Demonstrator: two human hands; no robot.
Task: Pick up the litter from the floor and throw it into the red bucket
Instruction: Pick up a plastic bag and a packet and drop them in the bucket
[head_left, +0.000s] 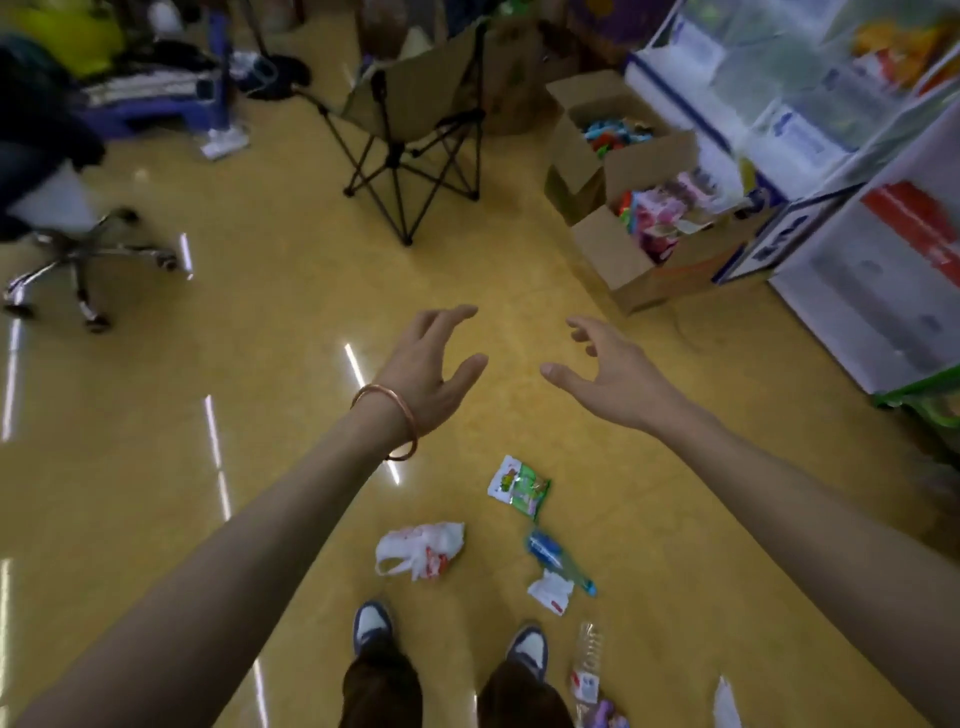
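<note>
Litter lies on the yellow floor in front of my feet: a green and white snack wrapper (519, 488), a crumpled white plastic bag (421, 551), a blue and green bottle (558, 561), a small white paper scrap (550, 597), a clear plastic bottle (587, 665) and a white scrap (727, 701) at the bottom right. My left hand (436, 364), with a copper bangle on the wrist, and my right hand (608, 369) are stretched out above the floor, fingers apart, holding nothing. No red bucket is in view.
A folding camp chair (415, 130) stands ahead. Two open cardboard boxes (634, 270) of colourful items sit at the right beside white shelving (857, 260). An office chair base (83, 260) is at the left. My two shoes (374, 623) are at the bottom.
</note>
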